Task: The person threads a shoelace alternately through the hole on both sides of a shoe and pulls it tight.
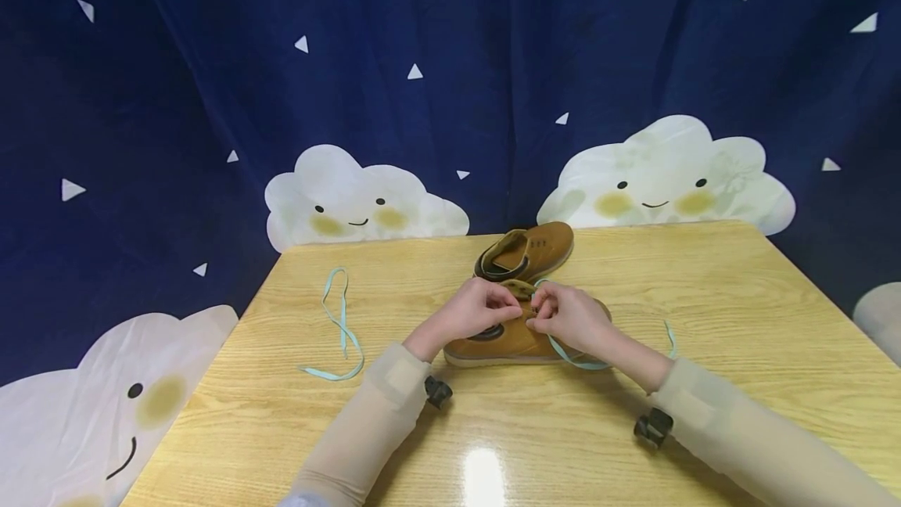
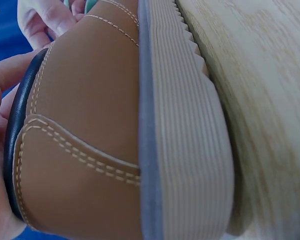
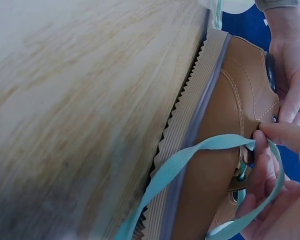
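A brown shoe (image 1: 486,346) with a pale ribbed sole (image 2: 190,130) lies with its toe to the right in the head view. My left hand (image 1: 473,308) grips the edge of its opening, by the dark padded collar (image 2: 25,110) and an eyelet (image 3: 275,119). At the lacing flap, my right hand (image 1: 568,318) pinches a light-blue shoelace (image 3: 215,142), thumb and fingertips close together against the flap. The lace loops round the right fingers and trails over the shoe's side. Part of the lace shows at the eyelets; its tip is hidden by the fingers.
Behind lies a second brown shoe (image 1: 552,245) with no lace in its eyelets. Another light-blue shoelace (image 1: 342,327) lies loose on the left of the wooden table (image 1: 732,280). A dark blue curtain (image 1: 493,61) with clouds hangs at the table's far edge.
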The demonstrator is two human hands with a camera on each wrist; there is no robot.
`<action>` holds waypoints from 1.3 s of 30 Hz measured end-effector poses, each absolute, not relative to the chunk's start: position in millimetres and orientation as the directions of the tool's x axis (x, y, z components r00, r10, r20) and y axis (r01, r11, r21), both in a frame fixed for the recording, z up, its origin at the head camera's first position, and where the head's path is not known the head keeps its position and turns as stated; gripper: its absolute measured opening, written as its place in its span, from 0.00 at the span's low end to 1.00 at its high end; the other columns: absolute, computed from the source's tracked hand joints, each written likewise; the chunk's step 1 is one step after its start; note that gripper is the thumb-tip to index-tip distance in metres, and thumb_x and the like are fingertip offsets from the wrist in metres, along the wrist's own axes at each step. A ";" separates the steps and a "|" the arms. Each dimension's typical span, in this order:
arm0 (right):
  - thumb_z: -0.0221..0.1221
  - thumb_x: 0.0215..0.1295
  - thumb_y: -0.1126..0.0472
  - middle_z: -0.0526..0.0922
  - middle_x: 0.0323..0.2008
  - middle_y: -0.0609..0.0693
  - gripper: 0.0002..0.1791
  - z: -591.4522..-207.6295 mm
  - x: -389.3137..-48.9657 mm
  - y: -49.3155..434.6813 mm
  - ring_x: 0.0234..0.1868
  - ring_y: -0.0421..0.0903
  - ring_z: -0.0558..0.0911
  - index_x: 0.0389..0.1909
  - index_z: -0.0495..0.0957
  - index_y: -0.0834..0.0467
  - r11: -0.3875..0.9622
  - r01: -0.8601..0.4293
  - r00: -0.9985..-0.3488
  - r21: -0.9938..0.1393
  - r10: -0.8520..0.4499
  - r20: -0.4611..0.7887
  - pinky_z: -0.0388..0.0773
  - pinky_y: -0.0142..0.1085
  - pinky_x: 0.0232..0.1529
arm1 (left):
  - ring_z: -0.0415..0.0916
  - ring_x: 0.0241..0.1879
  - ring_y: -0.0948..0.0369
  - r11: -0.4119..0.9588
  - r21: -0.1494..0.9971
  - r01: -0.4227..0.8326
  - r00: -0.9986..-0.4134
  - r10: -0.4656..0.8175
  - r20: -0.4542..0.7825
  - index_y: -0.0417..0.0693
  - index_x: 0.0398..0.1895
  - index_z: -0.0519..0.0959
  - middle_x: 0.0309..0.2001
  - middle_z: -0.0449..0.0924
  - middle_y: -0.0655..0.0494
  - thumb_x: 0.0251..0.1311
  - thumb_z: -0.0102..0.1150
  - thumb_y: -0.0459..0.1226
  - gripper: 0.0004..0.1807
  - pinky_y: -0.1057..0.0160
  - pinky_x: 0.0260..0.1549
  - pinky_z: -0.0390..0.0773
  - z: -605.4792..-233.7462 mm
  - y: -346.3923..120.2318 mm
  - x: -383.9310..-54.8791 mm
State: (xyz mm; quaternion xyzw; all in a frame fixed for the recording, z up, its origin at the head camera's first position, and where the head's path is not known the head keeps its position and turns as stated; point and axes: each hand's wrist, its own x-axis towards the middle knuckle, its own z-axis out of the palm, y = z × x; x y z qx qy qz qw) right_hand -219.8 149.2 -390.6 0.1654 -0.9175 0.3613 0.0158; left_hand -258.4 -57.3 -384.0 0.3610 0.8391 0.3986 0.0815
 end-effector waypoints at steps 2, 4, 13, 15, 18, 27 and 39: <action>0.69 0.56 0.62 0.78 0.21 0.40 0.09 -391.2 -219.6 149.5 0.22 0.39 0.76 0.35 0.79 0.58 0.673 -0.321 -0.942 -0.666 -0.298 0.153 0.71 0.37 0.27 | 0.77 0.25 0.68 0.426 0.724 0.542 -0.728 0.669 0.150 0.44 0.35 0.86 0.28 0.83 0.61 0.65 0.62 0.36 0.06 0.69 0.29 0.76 -384.2 -56.9 -258.2; 0.69 0.57 0.62 0.78 0.21 0.40 0.08 -391.8 -219.1 149.8 0.22 0.39 0.76 0.35 0.80 0.58 0.660 -0.330 -0.939 -0.675 -0.303 0.163 0.72 0.36 0.27 | 0.76 0.24 0.68 0.429 0.724 0.540 -0.730 0.667 0.150 0.44 0.35 0.86 0.28 0.83 0.62 0.65 0.62 0.36 0.06 0.69 0.28 0.75 -384.2 -56.4 -257.8; 0.68 0.56 0.65 0.78 0.21 0.41 0.06 -394.8 -215.0 152.3 0.22 0.39 0.76 0.29 0.79 0.56 0.603 -0.375 -0.922 -0.704 -0.318 0.220 0.72 0.34 0.27 | 0.71 0.17 0.63 0.376 0.802 0.465 -0.758 0.636 0.142 0.43 0.29 0.83 0.17 0.75 0.57 0.69 0.57 0.38 0.11 0.66 0.20 0.74 -386.6 -56.4 -259.5; 0.68 0.56 0.66 0.78 0.21 0.41 0.07 -396.0 -214.3 152.6 0.22 0.38 0.75 0.28 0.79 0.57 0.586 -0.394 -0.915 -0.708 -0.326 0.239 0.71 0.33 0.26 | 0.73 0.18 0.63 0.378 0.803 0.461 -0.760 0.636 0.137 0.42 0.32 0.83 0.20 0.76 0.56 0.68 0.57 0.35 0.09 0.66 0.21 0.76 -386.7 -56.2 -260.4; 0.68 0.56 0.67 0.78 0.21 0.41 0.07 -397.2 -213.1 153.0 0.21 0.38 0.75 0.28 0.78 0.57 0.566 -0.416 -0.905 -0.711 -0.333 0.264 0.71 0.32 0.26 | 0.71 0.18 0.64 0.401 0.784 0.474 -0.748 0.653 0.118 0.40 0.39 0.84 0.21 0.77 0.57 0.66 0.59 0.31 0.06 0.68 0.21 0.74 -385.8 -55.6 -261.4; 0.68 0.56 0.68 0.78 0.21 0.40 0.07 -397.8 -210.4 153.6 0.22 0.38 0.76 0.28 0.78 0.55 0.546 -0.443 -0.890 -0.711 -0.361 0.278 0.72 0.32 0.26 | 0.60 0.14 0.67 0.446 0.733 0.514 -0.680 0.733 0.032 0.38 0.43 0.85 0.21 0.77 0.60 0.67 0.57 0.30 0.09 0.70 0.19 0.62 -380.7 -57.1 -262.0; 0.68 0.57 0.67 0.78 0.21 0.40 0.06 -398.8 -212.9 154.8 0.22 0.37 0.76 0.29 0.79 0.56 0.547 -0.433 -0.896 -0.716 -0.345 0.279 0.71 0.32 0.25 | 0.61 0.16 0.67 0.477 0.675 0.564 -0.658 0.753 0.018 0.39 0.42 0.85 0.30 0.83 0.58 0.67 0.56 0.29 0.09 0.71 0.23 0.65 -380.1 -53.7 -264.5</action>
